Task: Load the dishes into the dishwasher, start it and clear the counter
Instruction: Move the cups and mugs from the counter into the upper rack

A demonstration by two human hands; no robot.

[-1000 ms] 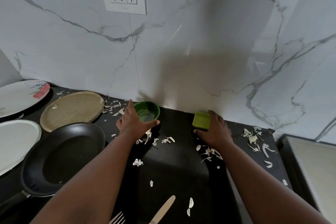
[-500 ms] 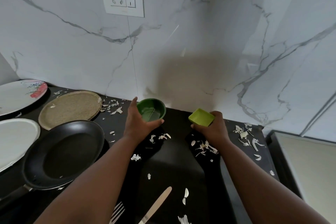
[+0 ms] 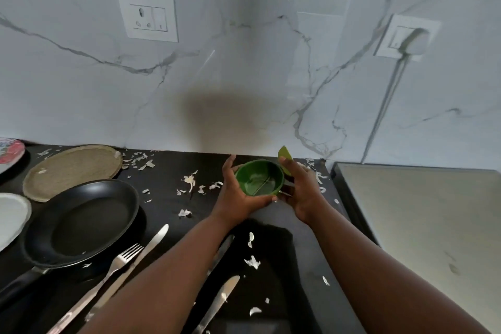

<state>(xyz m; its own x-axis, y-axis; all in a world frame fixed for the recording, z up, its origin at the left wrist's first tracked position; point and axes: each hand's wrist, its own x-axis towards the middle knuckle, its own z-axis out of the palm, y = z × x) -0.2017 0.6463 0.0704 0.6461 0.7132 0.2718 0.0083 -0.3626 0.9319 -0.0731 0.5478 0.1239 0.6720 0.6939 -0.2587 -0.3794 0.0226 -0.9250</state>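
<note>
While both hands are meeting above the black bench [image 3: 168,171], the left hand [image 3: 238,195] is cradling a dark green round bowl [image 3: 259,177] clear of the surface, thumb curled along its near side and fingers [image 3: 229,168] wrapping its far-left wall. The right hand [image 3: 301,192] is pressing in against the bowl's right side and is gripping a light green dish [image 3: 285,156], of which only an upturned corner is showing behind the bowl. How the right fingers are closing on it is mostly hidden. The two pieces are touching or nearly so, and in my judgement they are being brought together so that one hand can carry both, probably nested.

Items remaining on the bench: a black frying pan [image 3: 81,222] at left, a tan round plate [image 3: 71,168] behind it, a white plate [image 3: 10,217] at the left edge, and a floral plate [image 3: 9,149] partly in frame. A fork [image 3: 119,263] and three table knives [image 3: 151,244] are lying near the front edge. Pale peel scraps [image 3: 189,179] are scattered widely.

The dishwasher is not identifiable in view. Loading appears to be at an early stage, and the scraps will need wiping afterwards.
</note>
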